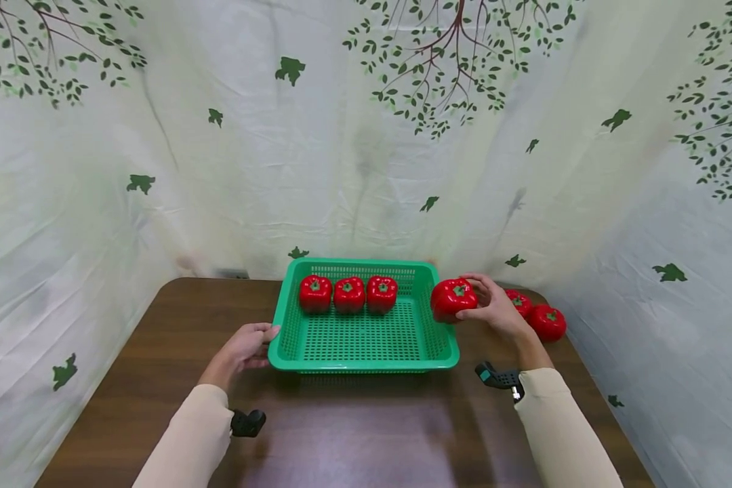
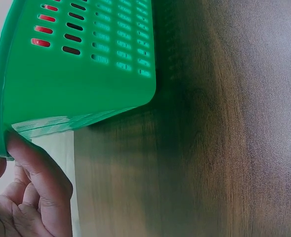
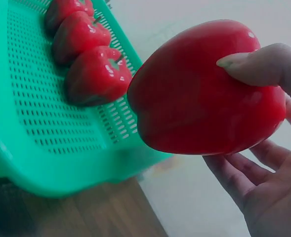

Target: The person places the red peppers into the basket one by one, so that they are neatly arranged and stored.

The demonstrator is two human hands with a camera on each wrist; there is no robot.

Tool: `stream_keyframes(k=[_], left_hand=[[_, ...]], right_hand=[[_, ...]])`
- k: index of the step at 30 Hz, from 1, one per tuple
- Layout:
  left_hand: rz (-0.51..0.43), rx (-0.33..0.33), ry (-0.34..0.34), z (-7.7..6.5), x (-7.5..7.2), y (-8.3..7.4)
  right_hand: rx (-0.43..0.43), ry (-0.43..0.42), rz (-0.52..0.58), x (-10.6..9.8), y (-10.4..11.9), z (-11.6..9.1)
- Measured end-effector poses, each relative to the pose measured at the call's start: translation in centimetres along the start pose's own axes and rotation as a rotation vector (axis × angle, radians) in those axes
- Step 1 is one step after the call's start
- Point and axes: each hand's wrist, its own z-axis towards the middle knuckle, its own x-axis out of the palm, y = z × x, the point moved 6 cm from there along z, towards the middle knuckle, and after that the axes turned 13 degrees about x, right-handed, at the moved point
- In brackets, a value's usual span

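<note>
A green plastic basket with slotted walls stands on the table. Three red bell peppers sit in a row along its back side. My left hand pinches the basket's left rim, thumb on top and a finger beneath, as the left wrist view shows. Over the basket's right rim, my right hand holds another red bell pepper between thumb and fingers. In the right wrist view that held pepper is raised above the rim, with the row of peppers beyond it.
Two more red bell peppers lie at the table's right edge, behind the right hand. The brown wooden table reaches toward the front. A pale cloth with printed leaves hangs around the back and sides.
</note>
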Motion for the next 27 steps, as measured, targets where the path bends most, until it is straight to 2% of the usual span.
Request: stream_keyframes(k=[10,16,27], left_hand=[[-0.018,-0.009,-0.005,0.2,0.2,0.3],[-0.017,-0.018,-0.008,0.1,0.2,0.1],[-0.013,-0.022,0.002,0.0,0.0,0.0]], right_hand=[[0.007,0.067,-0.057,1.3,1.3,1.3],[-0.018,0.121,-0.071,2.3,2.1,2.2],[-0.017,0.214,-0.142,4.1,2.4,3.7]])
